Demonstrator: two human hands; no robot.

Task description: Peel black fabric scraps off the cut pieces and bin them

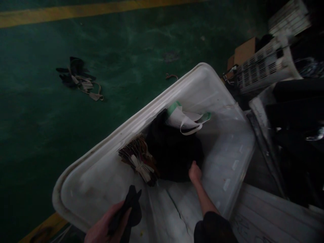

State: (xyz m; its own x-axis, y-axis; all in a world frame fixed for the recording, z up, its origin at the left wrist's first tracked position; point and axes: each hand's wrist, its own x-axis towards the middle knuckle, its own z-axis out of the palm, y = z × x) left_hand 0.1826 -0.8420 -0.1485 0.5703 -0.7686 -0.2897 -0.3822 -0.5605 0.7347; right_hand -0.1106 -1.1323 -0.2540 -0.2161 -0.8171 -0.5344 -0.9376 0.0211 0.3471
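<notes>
My left hand (108, 222) is closed around some flat black pieces (131, 206), perhaps cloth or leather, above the near left rim of a large white tub (96, 182). Inside the tub, my right hand (195, 172) is closed at the edge of a dark black bundle (174, 152), which looks like fabric or a bag; its details are lost in the dim light. A tied bundle of brown strips (139, 158) lies against the left of the black bundle. On top of its far end rests a white and green bag (187, 119) with a looped handle.
Dark scraps with pale ties (81, 79) lie on the green floor (121, 60) beyond the tub. A yellow line (76, 11) crosses the floor. At the right stand a white slatted crate (260, 67), a cardboard box (244, 50) and dark clutter close to the tub.
</notes>
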